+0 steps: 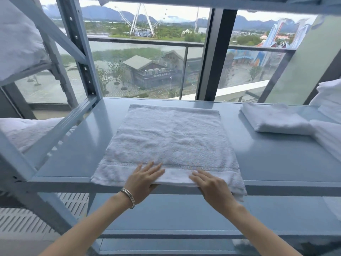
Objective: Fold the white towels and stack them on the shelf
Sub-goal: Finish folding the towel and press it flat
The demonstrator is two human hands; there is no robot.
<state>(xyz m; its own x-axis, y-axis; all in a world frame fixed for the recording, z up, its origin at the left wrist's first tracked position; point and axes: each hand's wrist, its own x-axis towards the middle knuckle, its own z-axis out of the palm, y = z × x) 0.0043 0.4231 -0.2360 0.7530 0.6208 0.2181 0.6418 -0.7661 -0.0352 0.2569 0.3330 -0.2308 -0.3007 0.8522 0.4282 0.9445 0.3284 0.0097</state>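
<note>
A white towel (pixel 169 137) lies spread flat on the grey-blue metal shelf (pixel 276 159), its near hem hanging slightly over the front edge. My left hand (pixel 144 180), with bracelets on the wrist, lays its fingers on top of the near hem and tucks its thumb under the edge. My right hand (pixel 212 187) holds the same hem a little to the right, fingers on top. A folded white towel (pixel 275 119) rests on the shelf at the back right.
More white linen (pixel 330 100) is piled at the far right, with another folded piece (pixel 328 141) in front of it. White bedding (pixel 18 43) fills the neighbouring rack on the left. A shelf upright (pixel 81 52) stands at the back left; a window lies behind.
</note>
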